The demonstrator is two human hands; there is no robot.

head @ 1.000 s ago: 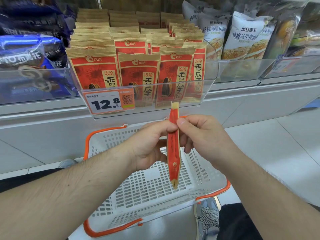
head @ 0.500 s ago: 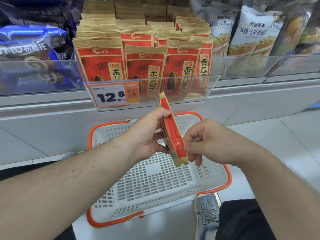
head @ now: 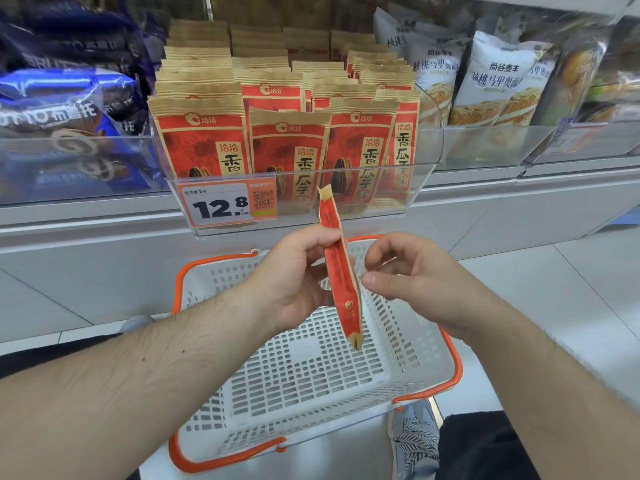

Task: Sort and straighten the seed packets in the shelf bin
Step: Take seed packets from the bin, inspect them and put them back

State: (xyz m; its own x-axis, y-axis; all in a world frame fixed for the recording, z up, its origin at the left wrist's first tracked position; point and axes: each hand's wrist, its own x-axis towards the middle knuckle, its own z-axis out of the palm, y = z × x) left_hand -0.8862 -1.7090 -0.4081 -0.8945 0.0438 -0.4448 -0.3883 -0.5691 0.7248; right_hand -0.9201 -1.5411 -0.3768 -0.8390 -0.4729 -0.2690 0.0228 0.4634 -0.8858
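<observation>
— Where's our seed packet (head: 341, 271)?
— Edge-on above the basket (head: 446, 344), below the shelf bin (head: 429, 157); our left hand (head: 294, 282) pinches it, our right hand (head: 415, 282) hovers beside it with fingers loosely curled.
— We should turn it label-forward before slotting it upright.

Left hand (head: 294, 282) grips one red seed packet (head: 341, 271) edge-on at frame center, over white basket (head: 426, 344). Right hand (head: 415, 282) just right of it, fingers loosely curled, thumb tip near packet; contact unclear. Clear shelf bin (head: 426, 188) above holds upright packet rows (head: 277, 109), price tag (head: 228, 204) on its front.
</observation>
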